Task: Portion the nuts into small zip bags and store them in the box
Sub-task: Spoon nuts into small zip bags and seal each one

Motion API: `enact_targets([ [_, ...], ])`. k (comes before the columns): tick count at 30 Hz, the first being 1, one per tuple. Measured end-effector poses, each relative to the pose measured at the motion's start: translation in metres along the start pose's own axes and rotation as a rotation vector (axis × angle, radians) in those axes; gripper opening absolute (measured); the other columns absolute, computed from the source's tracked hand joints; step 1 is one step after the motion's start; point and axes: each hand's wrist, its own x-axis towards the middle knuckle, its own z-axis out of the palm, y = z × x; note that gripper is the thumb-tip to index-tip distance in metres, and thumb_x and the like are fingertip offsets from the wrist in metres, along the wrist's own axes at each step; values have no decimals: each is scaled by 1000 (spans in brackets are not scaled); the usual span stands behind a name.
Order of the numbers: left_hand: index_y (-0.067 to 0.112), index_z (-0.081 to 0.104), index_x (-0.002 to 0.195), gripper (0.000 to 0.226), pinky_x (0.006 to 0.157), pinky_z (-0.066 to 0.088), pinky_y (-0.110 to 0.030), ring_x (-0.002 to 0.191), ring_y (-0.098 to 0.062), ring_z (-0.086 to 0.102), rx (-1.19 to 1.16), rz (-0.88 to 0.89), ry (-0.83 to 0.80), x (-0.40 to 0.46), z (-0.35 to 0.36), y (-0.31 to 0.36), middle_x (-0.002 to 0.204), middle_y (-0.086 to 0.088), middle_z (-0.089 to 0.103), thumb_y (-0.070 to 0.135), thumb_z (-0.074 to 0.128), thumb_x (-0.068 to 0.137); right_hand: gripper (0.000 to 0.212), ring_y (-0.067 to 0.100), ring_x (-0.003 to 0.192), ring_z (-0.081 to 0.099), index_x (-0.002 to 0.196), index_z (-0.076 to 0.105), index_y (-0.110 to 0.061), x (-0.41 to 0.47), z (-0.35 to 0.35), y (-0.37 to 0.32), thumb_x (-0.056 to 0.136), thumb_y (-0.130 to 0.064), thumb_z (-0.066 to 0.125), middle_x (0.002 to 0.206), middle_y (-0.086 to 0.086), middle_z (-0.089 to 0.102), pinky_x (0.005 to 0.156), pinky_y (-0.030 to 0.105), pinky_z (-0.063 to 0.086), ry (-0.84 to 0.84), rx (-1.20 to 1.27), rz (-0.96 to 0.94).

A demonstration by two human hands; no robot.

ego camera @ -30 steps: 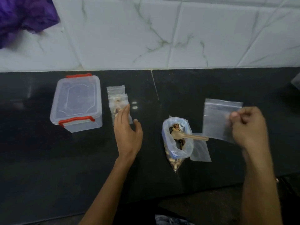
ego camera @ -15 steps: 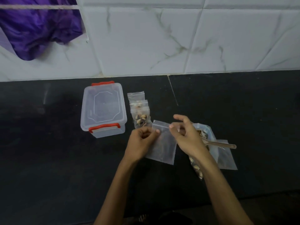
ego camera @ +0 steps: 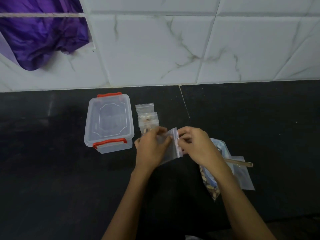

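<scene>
An empty clear zip bag point(ego camera: 177, 144) is held above the black counter between both hands. My left hand point(ego camera: 152, 148) pinches its left side, and my right hand point(ego camera: 195, 146) pinches the zip strip at its mouth. Just beyond my left hand lie a few small filled bags of nuts point(ego camera: 147, 116) in a row. Left of them stands a clear box point(ego camera: 110, 123) with red latches and its lid on. The big bag of nuts point(ego camera: 212, 186) sits behind my right forearm, with a wooden spoon point(ego camera: 240, 162) sticking out of it.
Another empty zip bag point(ego camera: 244, 177) lies flat under the spoon at the right. A white marble-tiled wall point(ego camera: 173, 49) backs the counter, with purple cloth point(ego camera: 39, 35) hanging at the upper left.
My right hand brought the empty bag from the right to the middle. My left hand left the filled bags and took hold of it; the bag is now turned so its zip strip runs between both hands.
</scene>
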Motion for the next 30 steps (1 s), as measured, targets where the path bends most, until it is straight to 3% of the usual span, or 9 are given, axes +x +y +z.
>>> enact_targets([
  [3, 24, 57, 114, 40, 98, 31, -37, 119, -21, 41, 230, 97, 410, -4, 6, 20, 126, -2, 49, 34, 72, 78, 19, 8, 74, 69, 93, 66, -22, 3, -5, 1, 82, -7, 65, 75, -3, 71, 73, 34, 59, 94, 162, 64],
  [5, 19, 61, 105, 31, 88, 41, -35, 109, -21, 49, 194, 185, 504, -7, 7, 32, 116, -4, 54, 28, 73, 78, 18, 8, 72, 70, 84, 67, -24, 3, -6, 3, 79, -7, 69, 74, -2, 72, 71, 34, 59, 177, 246, 69],
  [8, 18, 61, 96, 22, 71, 53, -24, 87, -5, 60, -201, 63, 243, -13, 11, 46, 99, 6, 61, 30, 70, 80, 10, 8, 69, 70, 80, 69, -22, 2, -9, 6, 78, -13, 73, 70, -1, 72, 69, 30, 59, 223, 331, 83],
  [10, 17, 64, 93, 19, 63, 57, -25, 80, -2, 64, -359, -36, 182, -16, 15, 51, 91, 8, 64, 28, 70, 80, 12, 10, 69, 71, 78, 69, -22, 1, -10, 7, 79, -10, 71, 69, 0, 73, 68, 30, 58, 199, 346, 74],
  [14, 7, 69, 85, 11, 69, 59, -36, 79, -12, 69, -541, -113, 148, -17, 20, 46, 82, -2, 70, 17, 70, 81, 15, 13, 71, 71, 81, 69, -18, -2, -11, 13, 83, -5, 65, 74, 1, 73, 64, 27, 59, 122, 402, 44],
  [19, 18, 67, 75, 11, 63, 58, -23, 71, -12, 68, -502, -148, 121, -18, 23, 46, 75, 0, 69, 19, 64, 86, 15, 10, 77, 70, 87, 68, -21, -1, -12, 21, 84, -7, 65, 81, -2, 72, 68, 29, 59, 63, 313, -11],
  [23, 26, 61, 71, 23, 67, 56, -26, 73, -15, 67, -354, -136, 106, -16, 23, 49, 73, 5, 65, 15, 57, 90, 17, 9, 77, 70, 88, 68, -21, -1, -11, 28, 82, -6, 67, 80, -1, 72, 71, 27, 58, 59, 310, -14],
  [26, 28, 57, 71, 24, 61, 49, -13, 71, -4, 61, -174, -93, 94, -17, 24, 54, 73, 12, 59, 15, 56, 91, 14, 6, 70, 67, 83, 64, -20, -1, -5, 28, 81, -6, 67, 74, -1, 69, 63, 21, 55, 149, 363, 55],
  [30, 26, 55, 67, 24, 56, 43, -10, 65, 0, 57, -63, -95, 156, -21, 27, 54, 68, 11, 56, 15, 60, 89, 19, 6, 64, 58, 75, 54, -22, -3, 5, 23, 83, -7, 62, 70, -5, 59, 58, 17, 49, 377, 34, -90],
])
